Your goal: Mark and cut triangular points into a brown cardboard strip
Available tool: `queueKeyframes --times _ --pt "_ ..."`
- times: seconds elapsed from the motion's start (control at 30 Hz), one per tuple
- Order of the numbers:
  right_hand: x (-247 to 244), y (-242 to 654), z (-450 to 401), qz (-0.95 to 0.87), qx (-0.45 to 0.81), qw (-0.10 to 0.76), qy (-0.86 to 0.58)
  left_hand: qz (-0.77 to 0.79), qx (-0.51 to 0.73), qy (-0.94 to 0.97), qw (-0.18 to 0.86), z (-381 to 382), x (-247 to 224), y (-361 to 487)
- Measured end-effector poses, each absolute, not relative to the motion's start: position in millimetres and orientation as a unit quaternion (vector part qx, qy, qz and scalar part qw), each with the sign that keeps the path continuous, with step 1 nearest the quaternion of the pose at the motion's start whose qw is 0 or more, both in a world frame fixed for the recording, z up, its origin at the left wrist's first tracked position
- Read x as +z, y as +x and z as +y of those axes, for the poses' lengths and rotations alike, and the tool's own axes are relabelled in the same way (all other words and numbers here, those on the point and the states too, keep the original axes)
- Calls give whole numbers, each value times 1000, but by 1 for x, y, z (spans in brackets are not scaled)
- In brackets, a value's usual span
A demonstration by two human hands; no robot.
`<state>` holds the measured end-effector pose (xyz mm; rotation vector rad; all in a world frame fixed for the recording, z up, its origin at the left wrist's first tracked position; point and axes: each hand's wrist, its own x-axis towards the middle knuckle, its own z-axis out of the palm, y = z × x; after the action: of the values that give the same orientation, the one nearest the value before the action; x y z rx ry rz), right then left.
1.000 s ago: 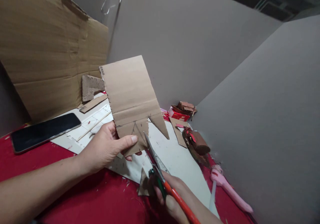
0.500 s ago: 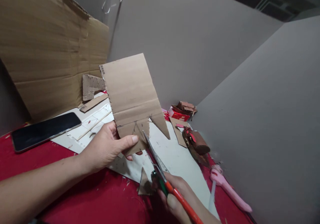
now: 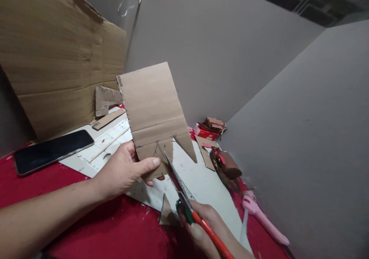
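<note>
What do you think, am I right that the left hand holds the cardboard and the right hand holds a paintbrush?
Not quite: the head view shows the right hand holding scissors, not a paintbrush. The left hand does hold the cardboard.

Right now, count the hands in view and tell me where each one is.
2. The left hand grips the cardboard near its lower end; the right hand, lower and further right, holds the scissors.

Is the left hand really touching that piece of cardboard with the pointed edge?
Touching. The head view shows the left hand pinching the cardboard piece, its thumb on the face and fingertips peeking out below.
</note>
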<state>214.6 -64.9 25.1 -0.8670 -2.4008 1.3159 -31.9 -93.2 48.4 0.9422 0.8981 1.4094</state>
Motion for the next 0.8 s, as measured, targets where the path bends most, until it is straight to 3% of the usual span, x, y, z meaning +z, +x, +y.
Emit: queueKeyframes --times 0.8 --pt "22 214 -63 -826 472 158 -264 384 620 418 542 -92 50 -36"
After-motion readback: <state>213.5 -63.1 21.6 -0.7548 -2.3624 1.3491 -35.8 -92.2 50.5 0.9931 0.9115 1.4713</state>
